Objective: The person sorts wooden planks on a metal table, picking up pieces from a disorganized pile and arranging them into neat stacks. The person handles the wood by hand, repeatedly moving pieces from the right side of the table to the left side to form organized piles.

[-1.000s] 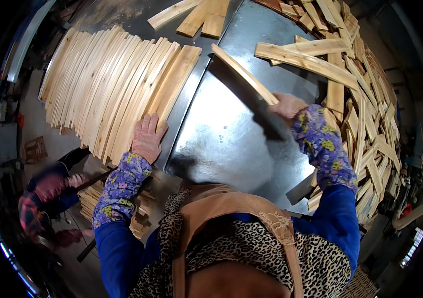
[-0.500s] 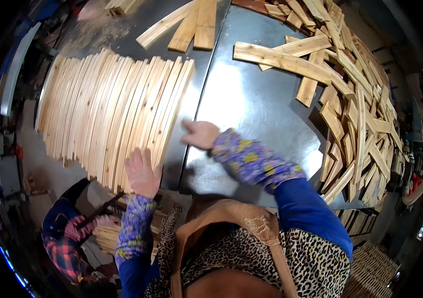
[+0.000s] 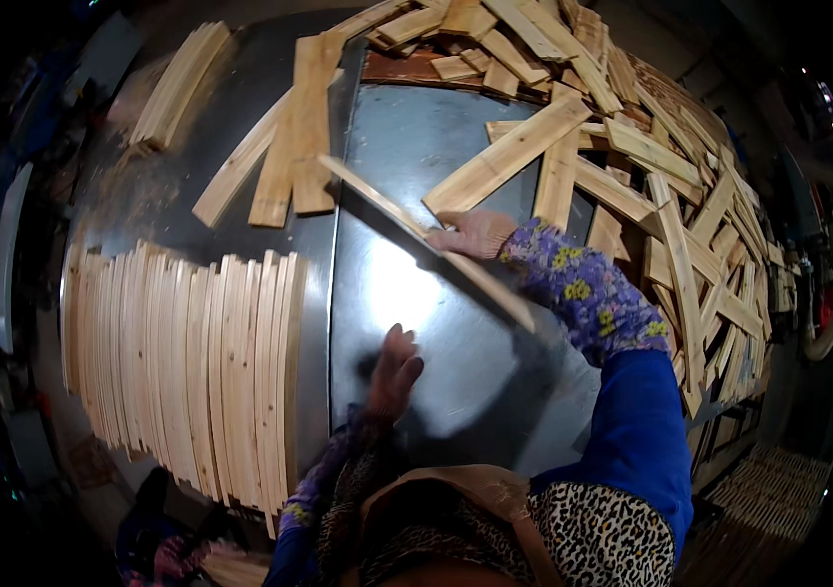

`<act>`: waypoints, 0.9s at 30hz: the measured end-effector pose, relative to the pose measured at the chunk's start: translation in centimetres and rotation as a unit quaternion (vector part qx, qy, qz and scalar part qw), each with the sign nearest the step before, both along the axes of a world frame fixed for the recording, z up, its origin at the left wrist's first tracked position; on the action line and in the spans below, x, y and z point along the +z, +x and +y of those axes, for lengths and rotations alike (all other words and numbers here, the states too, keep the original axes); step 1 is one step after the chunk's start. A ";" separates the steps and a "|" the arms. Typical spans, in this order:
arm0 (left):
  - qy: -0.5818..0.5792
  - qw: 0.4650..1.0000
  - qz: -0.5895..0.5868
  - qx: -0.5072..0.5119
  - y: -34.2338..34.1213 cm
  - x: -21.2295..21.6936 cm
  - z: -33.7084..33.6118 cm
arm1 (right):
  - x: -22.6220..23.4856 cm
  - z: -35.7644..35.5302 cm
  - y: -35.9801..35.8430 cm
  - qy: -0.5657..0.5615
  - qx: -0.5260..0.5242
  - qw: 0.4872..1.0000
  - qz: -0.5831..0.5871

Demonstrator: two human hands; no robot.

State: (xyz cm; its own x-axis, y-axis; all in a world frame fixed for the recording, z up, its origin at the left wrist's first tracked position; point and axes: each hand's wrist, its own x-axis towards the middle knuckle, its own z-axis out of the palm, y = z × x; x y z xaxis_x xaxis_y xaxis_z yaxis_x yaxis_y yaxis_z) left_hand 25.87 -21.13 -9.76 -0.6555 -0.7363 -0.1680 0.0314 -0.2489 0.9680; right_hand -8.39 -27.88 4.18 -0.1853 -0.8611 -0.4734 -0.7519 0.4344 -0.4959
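Note:
My right hand [image 3: 473, 235], in a glove with a flowered sleeve behind it, grips a long thin wooden slat [image 3: 406, 230] that hangs slanted above the shiny metal table [image 3: 416, 157]. My left hand [image 3: 394, 372] rests with fingers spread on the metal near the front edge and holds nothing. To its left lies a neat row of several slats [image 3: 191, 367] laid side by side.
A loose heap of wooden boards [image 3: 671, 186] covers the right and far side of the table. A few boards [image 3: 284, 147] lie at the far middle and a small stack [image 3: 177, 83] at the far left. Another person crouches at the lower left [image 3: 167, 553].
My right hand came back from the slat row to the board heap and lifted a fresh slat. My left hand left the row and moved right onto the bare metal.

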 end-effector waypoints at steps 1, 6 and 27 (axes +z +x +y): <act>0.033 0.998 0.041 -0.038 -2.6 1.1 -0.7 | -3.0 0.2 -0.9 -0.050 -0.053 0.992 -0.102; 0.269 0.963 -0.018 0.003 -3.3 -4.2 -1.5 | -7.5 -2.0 -8.0 -0.168 -0.584 0.793 -0.040; -0.271 0.831 -0.470 -0.125 -6.4 8.6 -2.8 | -8.4 8.7 -8.3 -0.165 -0.385 0.818 0.394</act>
